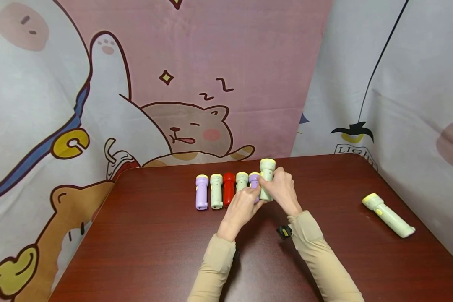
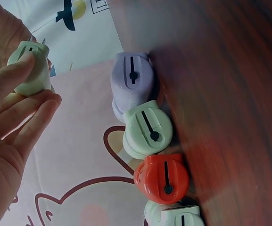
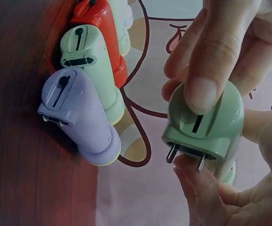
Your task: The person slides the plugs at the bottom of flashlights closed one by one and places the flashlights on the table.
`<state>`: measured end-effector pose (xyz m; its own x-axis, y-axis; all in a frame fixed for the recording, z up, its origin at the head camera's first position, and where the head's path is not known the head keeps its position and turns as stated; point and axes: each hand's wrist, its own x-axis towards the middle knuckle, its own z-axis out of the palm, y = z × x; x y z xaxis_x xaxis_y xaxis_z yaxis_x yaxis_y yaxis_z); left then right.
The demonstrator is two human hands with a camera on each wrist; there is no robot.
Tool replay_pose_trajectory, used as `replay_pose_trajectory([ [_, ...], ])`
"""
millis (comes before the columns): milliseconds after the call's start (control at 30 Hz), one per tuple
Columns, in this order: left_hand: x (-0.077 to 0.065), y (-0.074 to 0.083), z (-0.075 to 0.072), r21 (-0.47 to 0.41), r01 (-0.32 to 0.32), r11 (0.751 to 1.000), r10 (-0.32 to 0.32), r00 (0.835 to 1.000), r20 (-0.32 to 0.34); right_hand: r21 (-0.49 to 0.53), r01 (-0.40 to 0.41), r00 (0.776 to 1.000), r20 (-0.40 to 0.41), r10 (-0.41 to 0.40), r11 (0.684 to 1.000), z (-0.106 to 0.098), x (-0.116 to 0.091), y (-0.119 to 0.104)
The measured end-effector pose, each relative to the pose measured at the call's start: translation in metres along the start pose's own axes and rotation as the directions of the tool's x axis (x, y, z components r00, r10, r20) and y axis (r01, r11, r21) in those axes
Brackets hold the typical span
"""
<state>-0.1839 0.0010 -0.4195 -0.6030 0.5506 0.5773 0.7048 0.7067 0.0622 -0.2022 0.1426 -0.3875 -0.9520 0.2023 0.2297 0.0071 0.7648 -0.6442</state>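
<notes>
Both hands hold a pale green flashlight (image 1: 266,178) up off the table, its lamp head pointing away. My right hand (image 1: 283,191) grips its body from the right. My left hand (image 1: 243,206) pinches the tail end, with the thumb (image 3: 204,94) on the slider there. Two metal plug prongs (image 3: 172,153) stick out of the tail. In the left wrist view, the left hand (image 2: 13,117) has its thumb on top of the flashlight (image 2: 34,75) and fingers beneath. Just left of it stands a purple flashlight (image 3: 77,108), partly hidden by the hands in the head view.
In the row on the dark red table (image 1: 154,251) are also a green flashlight (image 1: 242,179), a red one (image 1: 229,188), another green one (image 1: 217,191) and a purple one (image 1: 201,193). One more green flashlight (image 1: 389,216) lies apart at right. A printed cloth (image 1: 268,84) hangs behind.
</notes>
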Motion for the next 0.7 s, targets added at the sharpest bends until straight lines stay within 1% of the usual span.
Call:
replay_pose_trajectory([
  [200, -0.0001, -0.0014, -0.0012, -0.005, 0.008, 1.0, -0.008, 1.0, 0.017, 0.007, 0.006, 1.0, 0.008, -0.006, 1.0, -0.0003, 0.0, -0.0007],
  [300, 0.0001, -0.0019, -0.0023, -0.021, 0.015, 1.0, -0.014, 0.999, 0.031, 0.01, 0.01, 1.0, 0.012, -0.01, 1.0, -0.0005, -0.0001, -0.0009],
  [700, -0.0005, -0.004, -0.0028, -0.044, 0.017, 0.999, -0.014, 0.998, 0.055, 0.012, 0.004, 1.0, 0.017, -0.005, 1.0, 0.0002, -0.0002, -0.0009],
])
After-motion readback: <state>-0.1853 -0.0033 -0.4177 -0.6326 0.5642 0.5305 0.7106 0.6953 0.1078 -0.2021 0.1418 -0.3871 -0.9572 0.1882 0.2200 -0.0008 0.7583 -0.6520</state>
